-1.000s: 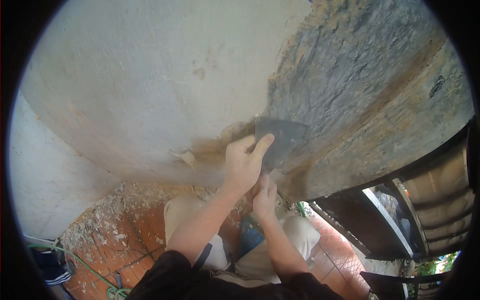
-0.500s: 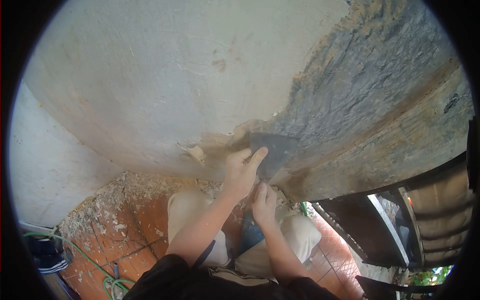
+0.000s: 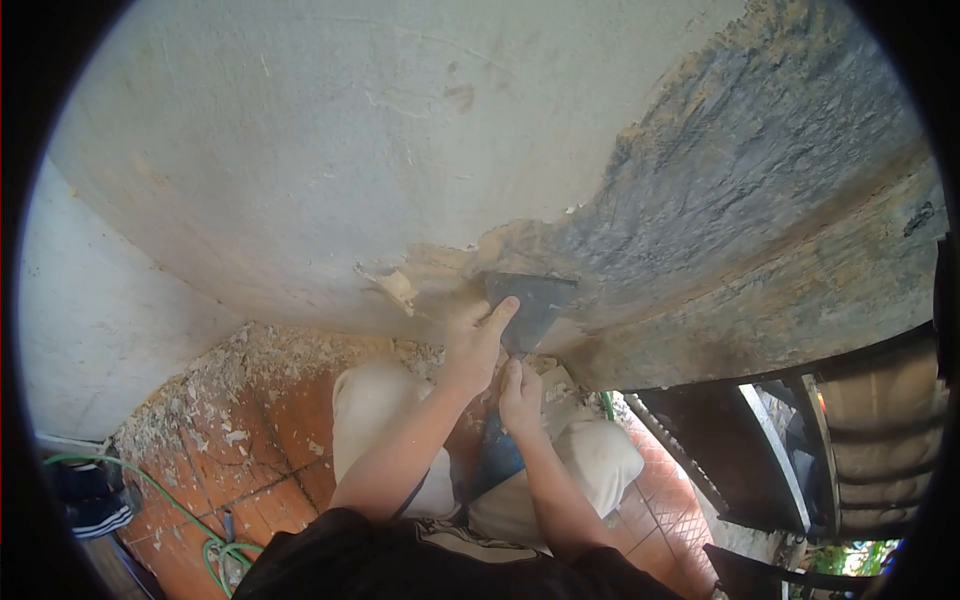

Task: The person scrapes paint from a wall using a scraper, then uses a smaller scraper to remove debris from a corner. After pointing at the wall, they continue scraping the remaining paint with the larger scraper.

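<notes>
Pale plaster covered the wall (image 3: 330, 150) that filled most of the view, and down at its lower edge both hands worked close together. The left hand (image 3: 475, 345) was curled around the upper part of a scraper (image 3: 527, 305), its forefinger stretched out flat along the dark blade and pressing it against the wall. The right hand (image 3: 520, 395) sat just below and touching the left, closed in a fist around the tool's handle, which was mostly hidden inside the grip. The blade's top edge lay right at the ragged border where the pale coat ended.

To the right of the hands and above them, the wall was stripped to a dark grey, rough patch (image 3: 740, 190) with brownish streaks along its lower band. Just to the left of the left hand, a loose curl of paint (image 3: 398, 287) hung off the wall beside a yellowish scraped spot.

Below the hands the person's knees, in light trousers (image 3: 375, 420), were bent over a red tiled floor (image 3: 270, 450). Pale flakes of debris (image 3: 215, 400) lay scattered on the tiles farther left, near the foot of the wall. A green hose (image 3: 150, 505) curled across the floor well to the lower left. A dark metal frame (image 3: 740, 450) stood off to the lower right.
</notes>
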The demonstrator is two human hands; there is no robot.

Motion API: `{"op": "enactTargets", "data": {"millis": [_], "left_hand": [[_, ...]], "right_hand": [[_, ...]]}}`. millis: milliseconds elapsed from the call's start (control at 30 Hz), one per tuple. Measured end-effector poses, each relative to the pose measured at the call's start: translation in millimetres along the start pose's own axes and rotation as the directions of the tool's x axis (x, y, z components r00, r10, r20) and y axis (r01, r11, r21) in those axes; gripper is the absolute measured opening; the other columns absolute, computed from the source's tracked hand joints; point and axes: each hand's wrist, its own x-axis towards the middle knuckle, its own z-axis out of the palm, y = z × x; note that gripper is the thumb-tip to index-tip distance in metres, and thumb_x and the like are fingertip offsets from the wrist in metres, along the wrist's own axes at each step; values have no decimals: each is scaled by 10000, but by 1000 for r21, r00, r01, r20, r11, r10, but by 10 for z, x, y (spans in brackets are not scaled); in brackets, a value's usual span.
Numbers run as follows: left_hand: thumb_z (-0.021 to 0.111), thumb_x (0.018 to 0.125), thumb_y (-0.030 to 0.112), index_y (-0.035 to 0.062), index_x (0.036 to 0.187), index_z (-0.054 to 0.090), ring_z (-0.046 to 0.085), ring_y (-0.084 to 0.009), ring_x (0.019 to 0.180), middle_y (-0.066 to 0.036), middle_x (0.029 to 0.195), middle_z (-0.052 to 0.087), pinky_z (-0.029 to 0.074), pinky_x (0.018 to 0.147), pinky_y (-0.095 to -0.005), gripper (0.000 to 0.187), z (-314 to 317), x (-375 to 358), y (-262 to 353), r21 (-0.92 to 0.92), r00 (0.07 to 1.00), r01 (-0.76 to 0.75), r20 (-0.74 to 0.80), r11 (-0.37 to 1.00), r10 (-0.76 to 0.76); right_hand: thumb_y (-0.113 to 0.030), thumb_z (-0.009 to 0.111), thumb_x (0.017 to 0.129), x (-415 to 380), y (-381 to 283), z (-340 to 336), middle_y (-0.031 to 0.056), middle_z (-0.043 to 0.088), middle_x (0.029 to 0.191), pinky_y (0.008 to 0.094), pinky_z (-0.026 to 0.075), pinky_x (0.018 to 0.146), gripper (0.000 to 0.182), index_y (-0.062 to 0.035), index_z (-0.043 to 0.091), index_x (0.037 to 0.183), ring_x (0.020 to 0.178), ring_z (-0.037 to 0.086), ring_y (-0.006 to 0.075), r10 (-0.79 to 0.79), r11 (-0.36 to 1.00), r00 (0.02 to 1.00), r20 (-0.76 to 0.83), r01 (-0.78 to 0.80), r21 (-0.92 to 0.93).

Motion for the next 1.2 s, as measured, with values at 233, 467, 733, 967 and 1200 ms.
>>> {"op": "enactTargets", "data": {"millis": [233, 467, 733, 967, 1200], "left_hand": [[687, 904, 237, -31, 796, 673, 390, -30, 576, 46, 622, 528, 330, 496, -236, 289, -34, 50, 131, 90, 1000, -10, 1, 996, 10], [679, 904, 221, -50, 882, 692, 416, -43, 597, 18, 645, 572, 368, 518, -250, 272, 31, 29, 379, 130, 987, -159, 46, 979, 154], [688, 893, 252, -46, 755, 654, 386, -54, 560, -2, 538, 472, 337, 487, -264, 331, -30, 84, 330, 242, 979, -204, 78, 949, 190], [715, 875, 241, -6, 587, 466, 338, -56, 537, 21, 522, 388, 304, 466, -279, 454, -22, 117, 361, 207, 977, -212, 62, 955, 203], [688, 899, 225, -34, 659, 577, 350, -56, 557, 30, 543, 439, 319, 489, -281, 370, 77, 106, 489, 148, 973, -229, -2, 962, 232]], "right_hand": [[-279, 378, 1033, 84, -202, 136, 20, 462, 588, 304, 367, 520, 438, -38, 452, 675, 545, 427, 124, 62, 995, 998, 7, -62, 81], [-280, 357, 1042, 85, -169, 185, 9, 476, 589, 273, 364, 505, 448, -47, 456, 672, 542, 441, 98, 23, 999, 999, -29, -22, 42], [-273, 467, 1001, 115, -155, 192, 32, 497, 542, 310, 388, 489, 393, 1, 513, 724, 504, 473, 120, -57, 998, 992, -113, 60, 19], [-269, 433, 1014, 87, -269, 240, 31, 490, 534, 303, 380, 485, 402, -8, 503, 716, 503, 474, 114, -20, 1000, 992, -123, 22, 22], [-269, 421, 1026, 138, -250, 305, 10, 467, 542, 295, 362, 480, 420, -23, 479, 690, 499, 431, 97, 66, 979, 995, -78, -50, 198]]}}
